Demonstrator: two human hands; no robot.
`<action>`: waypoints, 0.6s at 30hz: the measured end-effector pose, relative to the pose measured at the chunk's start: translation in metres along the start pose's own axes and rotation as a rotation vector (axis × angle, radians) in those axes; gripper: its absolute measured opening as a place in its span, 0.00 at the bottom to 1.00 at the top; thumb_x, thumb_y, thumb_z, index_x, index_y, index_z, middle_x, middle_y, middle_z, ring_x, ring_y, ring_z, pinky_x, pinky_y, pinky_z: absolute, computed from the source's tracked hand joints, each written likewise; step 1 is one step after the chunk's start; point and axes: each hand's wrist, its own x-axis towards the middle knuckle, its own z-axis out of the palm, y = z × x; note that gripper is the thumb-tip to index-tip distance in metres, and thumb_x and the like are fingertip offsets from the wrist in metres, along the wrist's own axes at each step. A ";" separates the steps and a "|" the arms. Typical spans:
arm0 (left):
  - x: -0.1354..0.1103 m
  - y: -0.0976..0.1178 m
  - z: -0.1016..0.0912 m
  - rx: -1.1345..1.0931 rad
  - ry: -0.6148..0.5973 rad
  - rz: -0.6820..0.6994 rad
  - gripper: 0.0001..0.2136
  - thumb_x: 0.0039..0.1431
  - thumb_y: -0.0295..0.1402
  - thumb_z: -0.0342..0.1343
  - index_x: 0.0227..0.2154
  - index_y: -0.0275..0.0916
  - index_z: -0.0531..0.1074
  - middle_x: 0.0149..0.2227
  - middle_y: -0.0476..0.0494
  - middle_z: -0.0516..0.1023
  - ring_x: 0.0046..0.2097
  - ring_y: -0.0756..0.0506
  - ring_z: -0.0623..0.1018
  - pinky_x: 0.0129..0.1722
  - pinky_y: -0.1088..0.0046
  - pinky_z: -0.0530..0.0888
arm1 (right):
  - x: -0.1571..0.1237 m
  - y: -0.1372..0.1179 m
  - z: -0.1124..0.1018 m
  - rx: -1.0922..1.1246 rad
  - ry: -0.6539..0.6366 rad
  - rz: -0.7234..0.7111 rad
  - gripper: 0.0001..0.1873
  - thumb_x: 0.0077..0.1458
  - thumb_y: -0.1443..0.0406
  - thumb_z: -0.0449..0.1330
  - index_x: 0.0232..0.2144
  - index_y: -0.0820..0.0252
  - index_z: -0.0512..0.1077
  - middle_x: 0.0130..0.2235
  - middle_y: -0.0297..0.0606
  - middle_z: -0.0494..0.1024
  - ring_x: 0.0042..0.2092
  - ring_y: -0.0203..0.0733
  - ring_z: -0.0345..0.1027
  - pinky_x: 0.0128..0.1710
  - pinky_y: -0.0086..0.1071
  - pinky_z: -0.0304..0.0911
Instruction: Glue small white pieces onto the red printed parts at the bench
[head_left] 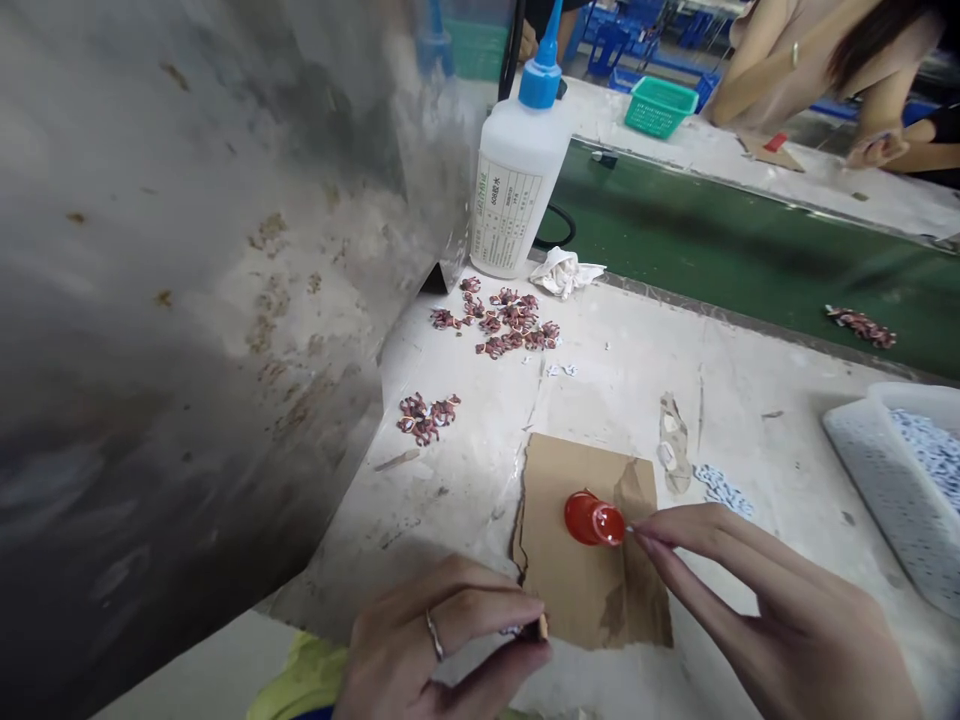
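My left hand (442, 650) is closed in a pinch on a small piece I cannot make out, at the near left edge of a torn brown cardboard sheet (577, 590). A ring sits on one finger. My right hand (772, 600) reaches in from the right, its thumb and forefinger pinched together at the side of a small red cap (592, 520) that stands on the cardboard. Whether a thin tool is between those fingertips is unclear.
Small reddish-brown pieces lie in two piles (506, 322) (426, 416) on the white table. A white glue bottle (519, 170) with a blue nozzle stands behind them beside a crumpled tissue (564, 271). A metal panel (187, 300) fills the left. A white tray (900, 470) sits right; green conveyor belt (735, 250) beyond, with another person (825, 60) across it.
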 end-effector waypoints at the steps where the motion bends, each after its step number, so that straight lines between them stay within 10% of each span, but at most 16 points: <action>1: -0.001 -0.001 0.000 0.000 -0.002 0.001 0.09 0.70 0.23 0.71 0.49 0.39 0.82 0.41 0.49 0.90 0.40 0.53 0.90 0.49 0.89 0.85 | 0.001 0.000 0.000 -0.004 0.010 -0.009 0.07 0.77 0.64 0.62 0.50 0.47 0.79 0.48 0.29 0.89 0.43 0.32 0.88 0.47 0.17 0.78; 18: -0.005 -0.004 0.005 0.002 -0.022 -0.032 0.09 0.70 0.24 0.71 0.50 0.39 0.82 0.40 0.49 0.90 0.40 0.54 0.90 0.49 0.89 0.85 | 0.000 0.000 0.001 -0.035 -0.001 -0.052 0.09 0.78 0.67 0.60 0.51 0.48 0.79 0.48 0.31 0.88 0.45 0.31 0.87 0.52 0.18 0.78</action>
